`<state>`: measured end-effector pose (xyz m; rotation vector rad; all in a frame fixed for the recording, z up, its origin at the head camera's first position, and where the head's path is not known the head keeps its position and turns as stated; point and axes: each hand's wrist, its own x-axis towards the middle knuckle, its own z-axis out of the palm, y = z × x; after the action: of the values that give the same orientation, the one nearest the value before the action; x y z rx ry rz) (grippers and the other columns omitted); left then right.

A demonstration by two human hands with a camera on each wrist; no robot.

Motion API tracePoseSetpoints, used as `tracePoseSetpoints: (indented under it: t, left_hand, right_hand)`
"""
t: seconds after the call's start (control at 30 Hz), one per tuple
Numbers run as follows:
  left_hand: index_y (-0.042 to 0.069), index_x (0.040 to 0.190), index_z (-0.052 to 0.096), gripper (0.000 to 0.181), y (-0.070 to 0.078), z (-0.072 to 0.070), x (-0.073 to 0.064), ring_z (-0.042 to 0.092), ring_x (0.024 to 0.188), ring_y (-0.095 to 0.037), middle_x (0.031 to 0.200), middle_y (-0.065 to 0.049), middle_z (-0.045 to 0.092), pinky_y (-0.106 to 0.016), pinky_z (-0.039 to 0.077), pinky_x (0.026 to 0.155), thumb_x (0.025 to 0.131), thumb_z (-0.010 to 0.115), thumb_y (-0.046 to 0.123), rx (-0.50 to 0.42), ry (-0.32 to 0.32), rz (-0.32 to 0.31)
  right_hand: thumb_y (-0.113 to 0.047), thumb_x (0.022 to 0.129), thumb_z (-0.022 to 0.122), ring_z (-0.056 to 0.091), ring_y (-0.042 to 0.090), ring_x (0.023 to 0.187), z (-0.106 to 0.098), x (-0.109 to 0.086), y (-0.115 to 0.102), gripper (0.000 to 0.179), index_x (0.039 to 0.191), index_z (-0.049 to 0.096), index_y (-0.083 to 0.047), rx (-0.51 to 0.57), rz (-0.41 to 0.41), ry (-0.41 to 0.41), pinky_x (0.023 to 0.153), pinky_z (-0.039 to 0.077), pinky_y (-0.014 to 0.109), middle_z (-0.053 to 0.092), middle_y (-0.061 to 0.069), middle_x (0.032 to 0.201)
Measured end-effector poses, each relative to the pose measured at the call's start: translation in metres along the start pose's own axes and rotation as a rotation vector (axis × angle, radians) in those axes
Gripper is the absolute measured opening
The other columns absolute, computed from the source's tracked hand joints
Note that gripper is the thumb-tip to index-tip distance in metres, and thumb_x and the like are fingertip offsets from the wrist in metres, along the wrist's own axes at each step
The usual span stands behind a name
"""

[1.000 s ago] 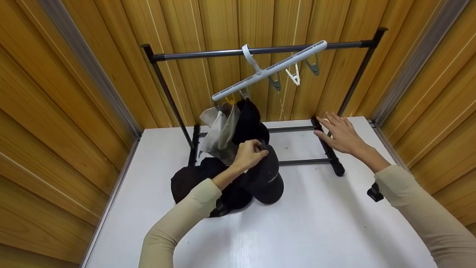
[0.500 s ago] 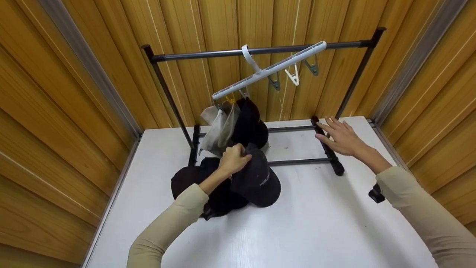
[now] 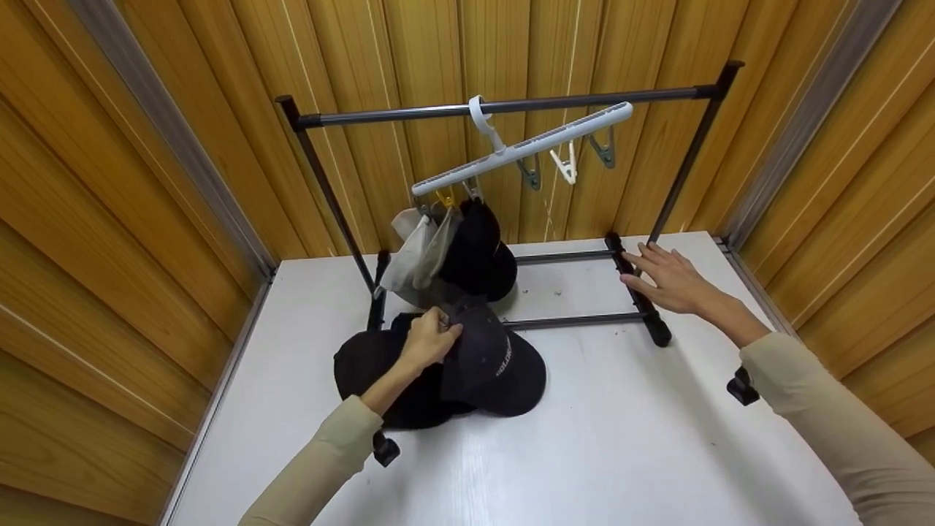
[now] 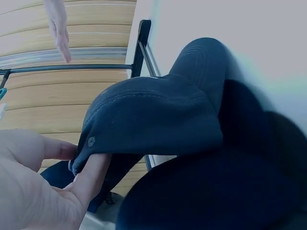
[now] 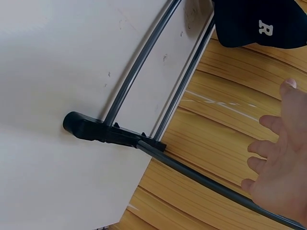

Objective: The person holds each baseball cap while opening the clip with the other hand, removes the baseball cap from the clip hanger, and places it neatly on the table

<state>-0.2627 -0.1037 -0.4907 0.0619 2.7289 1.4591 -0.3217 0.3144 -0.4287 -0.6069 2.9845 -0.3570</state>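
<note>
My left hand (image 3: 427,337) pinches the edge of a dark baseball cap (image 3: 486,358) with white lettering. In the left wrist view, thumb and fingers grip the cap's (image 4: 148,115) rim, and its brim points away. The held cap hangs over other dark caps (image 3: 361,365) lying on the white table. My right hand (image 3: 672,281) is held out with straight fingers near the rack's right leg, holding nothing. From the low left end of a tilted clip hanger (image 3: 526,150) hang pale caps (image 3: 409,256) and a black cap (image 3: 478,256) marked with an R in the right wrist view.
A dark metal rack (image 3: 394,115) stands on the white table (image 3: 584,446), its base bars (image 3: 577,320) behind the held cap. A white clip (image 3: 566,166) and grey-green clips (image 3: 604,152) hang at the hanger's right side. Wood-look panels (image 3: 424,44) enclose the table.
My left hand has moved left and nearer to me with the dark cap, whose lettering now shows more. The hanger tilts less than before. My right hand has barely moved.
</note>
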Motion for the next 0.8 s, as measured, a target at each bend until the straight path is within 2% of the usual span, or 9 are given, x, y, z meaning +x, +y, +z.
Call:
tracePoseSetpoints:
  t: [0.13,0.23,0.37,0.47,0.57,0.7,0.8]
  left_hand:
    - [0.004,0.096,0.056,0.018,-0.004,-0.001,-0.007,0.057,0.057,-0.012,0.077,-0.001,0.056,-0.031,0.057,0.051,0.097,0.067,0.018,-0.108,0.004,-0.056]
    - [0.004,0.094,0.056,0.017,-0.009,-0.001,-0.009,0.056,0.056,-0.011,0.075,-0.001,0.056,-0.030,0.057,0.050,0.096,0.068,0.017,-0.110,0.049,-0.058]
    - [0.005,0.093,0.062,0.019,-0.017,-0.006,-0.009,0.060,0.049,-0.011,0.069,0.000,0.063,-0.031,0.056,0.052,0.093,0.071,0.022,0.054,0.116,-0.037]
    - [0.010,0.090,0.068,0.021,-0.021,-0.012,-0.010,0.066,0.056,-0.016,0.070,0.000,0.069,-0.038,0.057,0.064,0.091,0.075,0.030,0.227,0.163,-0.043]
    - [0.014,0.086,0.072,0.021,-0.024,-0.018,-0.011,0.071,0.070,-0.024,0.078,-0.004,0.074,-0.047,0.056,0.071,0.089,0.076,0.034,0.352,0.197,-0.029]
    - [0.013,0.083,0.074,0.022,-0.029,-0.021,-0.015,0.073,0.078,-0.031,0.088,-0.010,0.076,-0.051,0.057,0.069,0.088,0.077,0.034,0.448,0.231,0.037]
    - [0.012,0.081,0.074,0.022,-0.031,-0.023,-0.016,0.073,0.076,-0.032,0.086,-0.010,0.076,-0.050,0.057,0.066,0.088,0.078,0.033,0.482,0.238,0.065]
  right_hand:
    - [-0.045,0.109,0.040,0.016,0.054,0.152,0.006,0.003,0.003,0.065,0.157,0.035,-0.002,0.002,-0.012,0.001,0.120,0.008,0.071,0.024,0.035,0.162]
    - [-0.044,0.109,0.041,0.016,0.054,0.152,0.012,0.004,0.004,0.064,0.156,0.036,-0.001,0.014,-0.024,0.001,0.120,0.009,0.072,0.024,0.035,0.162]
    - [-0.043,0.109,0.041,0.016,0.054,0.152,0.016,0.003,0.007,0.063,0.156,0.037,-0.001,0.031,-0.030,-0.001,0.119,0.009,0.072,0.025,0.035,0.161]
    - [-0.043,0.109,0.042,0.017,0.055,0.151,0.017,0.002,0.009,0.063,0.155,0.038,0.000,0.029,-0.035,0.003,0.118,0.011,0.073,0.025,0.036,0.161]
    - [-0.041,0.109,0.043,0.019,0.056,0.150,0.017,0.000,0.011,0.062,0.154,0.039,0.000,0.023,-0.043,0.016,0.118,0.013,0.073,0.026,0.037,0.160]
    - [-0.040,0.109,0.043,0.020,0.056,0.150,0.019,-0.003,0.013,0.061,0.154,0.040,0.001,0.022,-0.055,0.030,0.118,0.014,0.074,0.027,0.037,0.159]
    - [-0.040,0.109,0.043,0.020,0.057,0.149,0.022,-0.004,0.014,0.061,0.153,0.040,0.002,0.024,-0.061,0.034,0.117,0.015,0.074,0.028,0.038,0.159]
